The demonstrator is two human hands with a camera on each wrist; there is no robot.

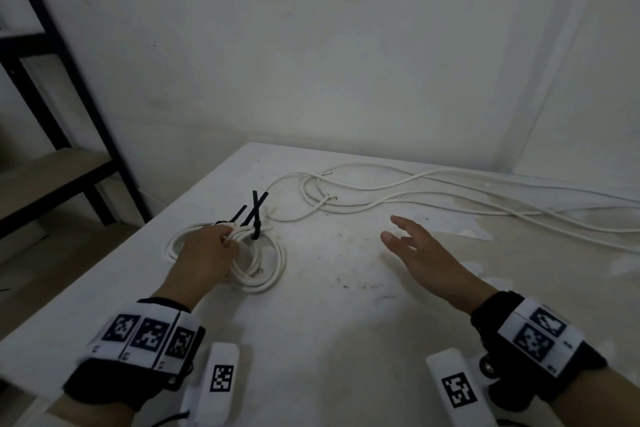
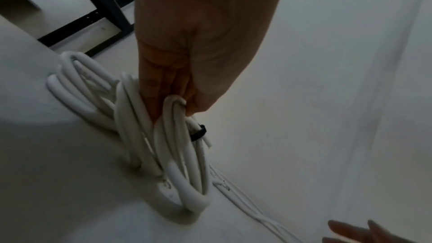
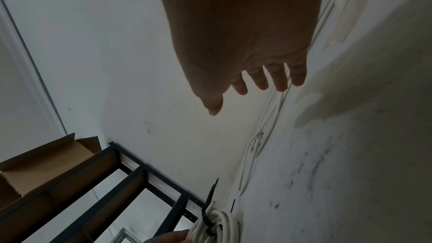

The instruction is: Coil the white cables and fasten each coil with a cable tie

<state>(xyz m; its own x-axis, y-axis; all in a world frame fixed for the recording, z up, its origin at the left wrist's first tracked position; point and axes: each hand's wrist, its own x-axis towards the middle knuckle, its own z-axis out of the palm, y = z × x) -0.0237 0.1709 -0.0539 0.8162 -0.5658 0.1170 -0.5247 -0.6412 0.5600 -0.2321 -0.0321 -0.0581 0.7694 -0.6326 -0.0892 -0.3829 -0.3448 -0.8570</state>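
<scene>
A coil of white cable [image 1: 266,274] lies on the white table [image 1: 329,322] at the left, bound by black cable ties [image 1: 255,215] whose tails stick up. My left hand [image 1: 204,253] grips the coil's top strands; in the left wrist view the fingers [image 2: 163,84] curl round the coil [image 2: 187,173] beside a black tie [image 2: 198,133]. My right hand [image 1: 415,246] hovers open over the table's middle, holding nothing, its fingers [image 3: 261,78] spread. Loose white cables [image 1: 433,194] run from the far centre to the right edge.
A black metal shelf [image 1: 59,87] with wooden boards stands to the left, beyond the table edge; a cardboard box [image 3: 46,156] sits on it. White walls close the far and right sides. The table top is stained and scuffed.
</scene>
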